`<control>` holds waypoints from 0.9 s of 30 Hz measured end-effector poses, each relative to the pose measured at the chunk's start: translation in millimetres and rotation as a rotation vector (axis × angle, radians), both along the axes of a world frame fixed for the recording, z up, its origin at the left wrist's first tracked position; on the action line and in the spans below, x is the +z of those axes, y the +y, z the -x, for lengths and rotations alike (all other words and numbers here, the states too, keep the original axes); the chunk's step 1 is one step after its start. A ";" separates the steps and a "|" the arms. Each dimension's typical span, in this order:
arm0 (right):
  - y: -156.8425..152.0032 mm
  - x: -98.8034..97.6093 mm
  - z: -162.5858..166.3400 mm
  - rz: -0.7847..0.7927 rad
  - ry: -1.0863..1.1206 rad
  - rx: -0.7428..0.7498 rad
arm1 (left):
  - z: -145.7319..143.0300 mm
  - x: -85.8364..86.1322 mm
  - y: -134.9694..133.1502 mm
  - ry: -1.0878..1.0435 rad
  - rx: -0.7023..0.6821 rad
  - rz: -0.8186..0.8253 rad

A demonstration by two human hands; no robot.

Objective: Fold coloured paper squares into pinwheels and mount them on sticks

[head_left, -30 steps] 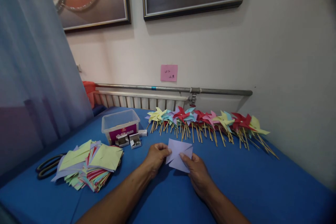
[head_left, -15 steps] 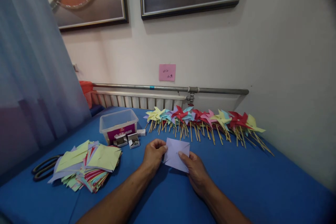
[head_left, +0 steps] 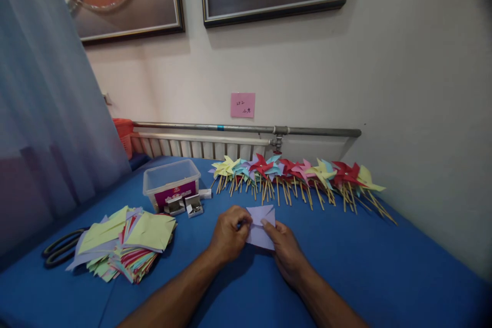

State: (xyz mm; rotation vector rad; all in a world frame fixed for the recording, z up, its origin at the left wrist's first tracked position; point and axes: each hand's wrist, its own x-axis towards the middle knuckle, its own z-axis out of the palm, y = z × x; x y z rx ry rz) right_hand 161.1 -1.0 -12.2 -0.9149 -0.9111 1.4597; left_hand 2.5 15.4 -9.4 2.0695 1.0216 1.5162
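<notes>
A square of purple paper (head_left: 262, 238) with slits cut in from its corners is held up over the blue tabletop. My right hand (head_left: 286, 248) grips its right side, thumb on the front face and fingers behind. At the left edge, my left hand (head_left: 230, 231) is closed with its fingertips pinching the paper; the exact corner is hidden by the fingers. To the left lies a loose pile of cut paper squares (head_left: 149, 230) in yellow, purple, red and green. Two small open boxes (head_left: 194, 207) stand between the pile and my left hand, one showing small metal pieces.
Many-coloured paper pinwheels (head_left: 261, 165) on wooden sticks lie in a row along the back. A clear plastic tub (head_left: 154, 174) stands at back left, scissors (head_left: 63, 248) lie partly under the paper pile. A pipe (head_left: 319, 131) and radiator run along the wall behind the blue table (head_left: 346, 266).
My left hand has moved right and turned over the paper's left side, now covering that edge. The right hand keeps its grip. The view has shifted slightly.
</notes>
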 end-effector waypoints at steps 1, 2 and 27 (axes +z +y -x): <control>-0.7 0.9 0.1 0.000 0.004 -0.002 | 0.2 -0.1 0.3 0.008 -0.002 -0.005; -1.5 1.8 0.3 0.001 0.007 0.000 | 0.5 0.4 0.4 0.013 -0.003 -0.003; -1.5 -8.9 3.3 -0.061 -0.239 -0.080 | -4.7 1.3 3.4 -0.352 -0.062 0.756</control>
